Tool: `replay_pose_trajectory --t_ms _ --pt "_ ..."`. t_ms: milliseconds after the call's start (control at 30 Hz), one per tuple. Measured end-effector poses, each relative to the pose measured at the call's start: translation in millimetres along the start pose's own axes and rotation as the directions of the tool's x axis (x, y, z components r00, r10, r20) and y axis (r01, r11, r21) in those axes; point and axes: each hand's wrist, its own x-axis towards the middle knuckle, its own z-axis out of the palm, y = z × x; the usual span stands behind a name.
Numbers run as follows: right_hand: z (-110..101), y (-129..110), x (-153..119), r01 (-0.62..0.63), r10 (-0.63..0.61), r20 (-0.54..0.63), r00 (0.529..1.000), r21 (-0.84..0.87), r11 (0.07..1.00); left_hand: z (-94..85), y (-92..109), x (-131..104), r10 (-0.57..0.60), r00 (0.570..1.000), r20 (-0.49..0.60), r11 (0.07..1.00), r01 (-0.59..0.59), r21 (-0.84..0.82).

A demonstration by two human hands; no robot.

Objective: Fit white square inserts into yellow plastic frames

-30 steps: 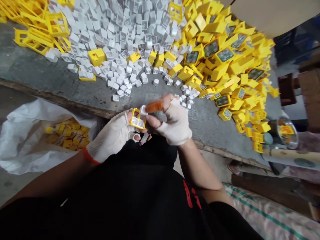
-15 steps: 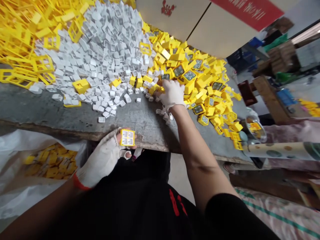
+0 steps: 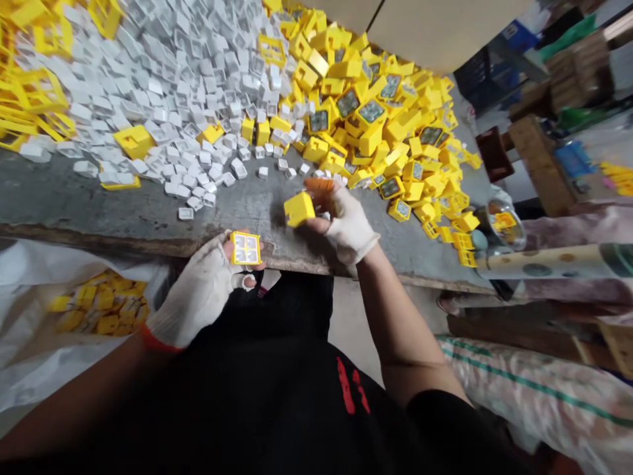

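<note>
My left hand [image 3: 208, 280], in a white fingerless glove, is closed around a small yellow frame [image 3: 246, 249] at the table's front edge. White pieces fill the frame's four openings. My right hand [image 3: 343, 221], gloved the same way, pinches a yellow plastic block [image 3: 299, 210] with a notch in it, just above the tabletop. Beyond the right hand lies a heap of yellow blocks [image 3: 390, 142], some with grey patterned faces. Left of that heap spreads a pile of small white plastic caps [image 3: 192, 86].
Yellow window-like frames [image 3: 39, 92] lie at the far left. A white bag [image 3: 30, 277] with yellow pieces [image 3: 106, 300] hangs below the table edge [image 3: 99, 237]. A clear container [image 3: 504, 224] and a patterned roll [image 3: 548, 262] are at the right. A cardboard box [image 3: 435, 33] stands behind.
My right hand has drawn back from the heap towards me, with a yellow block now in its fingers. The left hand still holds the frame. The view has tilted down somewhat.
</note>
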Motion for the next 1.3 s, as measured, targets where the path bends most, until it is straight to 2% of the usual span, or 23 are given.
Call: replay_pose_trajectory --t_ms 67,100,167,267,300,367,467,533,600,700,833,1100,1200,1300 --pt "4 3 -34 -0.065 0.065 0.080 0.995 -0.002 0.998 4.1 -6 -1 -0.022 0.999 0.031 0.999 0.021 0.024" --pt "5 4 -47 -0.093 0.099 0.073 0.992 -0.079 0.993 5.4 -9 -2 -0.034 0.998 0.049 0.999 0.032 0.037" --pt "3 3 -64 -0.137 0.140 -0.013 0.990 -0.311 0.940 6.7 -16 -3 -0.054 0.995 0.079 0.997 0.049 0.058" --pt "-4 -5 -70 -0.188 0.138 -0.129 0.982 -0.576 0.796 6.2 -24 -4 -0.062 0.992 0.110 0.996 0.054 0.077" --pt "-6 -9 -68 -0.174 0.125 -0.123 0.985 -0.619 0.766 5.9 -25 -4 -0.058 0.992 0.116 0.996 0.049 0.075" --pt "-10 -17 -60 -0.079 0.083 -0.026 0.996 -0.669 0.739 5.8 -27 -4 -0.045 0.992 0.119 0.997 0.037 0.069" --pt "-13 -27 -43 0.110 0.059 0.226 0.972 -0.667 0.737 7.3 -28 -4 -0.023 0.997 0.072 0.998 0.019 0.057" --pt "-13 -33 -34 0.168 0.048 0.312 0.949 -0.628 0.760 9.2 -28 -3 -0.024 0.998 0.051 0.998 0.021 0.052" --pt "-11 -43 -34 0.199 -0.034 0.291 0.956 -0.561 0.803 11.7 -27 -3 -0.037 0.997 0.068 0.998 0.034 0.047" --pt "-4 -65 -46 0.255 -0.184 0.198 0.963 -0.440 0.861 16.9 -23 -5 -0.044 0.993 0.114 0.999 0.041 0.029" --pt "7 -86 -57 0.299 -0.240 0.203 0.949 -0.349 0.888 24.4 -16 -9 -0.036 0.991 0.126 0.999 0.032 0.032" --pt "11 -78 -59 0.340 -0.284 0.196 0.939 -0.383 0.859 31.3 -17 -11 -0.017 0.997 0.075 0.998 0.012 0.070" --pt "14 -77 -65 0.396 -0.361 0.162 0.918 -0.396 0.829 30.8 -19 -13 0.006 0.998 0.065 0.994 -0.013 0.108" --pt "27 -81 -74 0.431 -0.427 0.108 0.898 -0.417 0.800 24.8 -21 -17 0.021 0.998 0.057 0.996 -0.026 0.088"
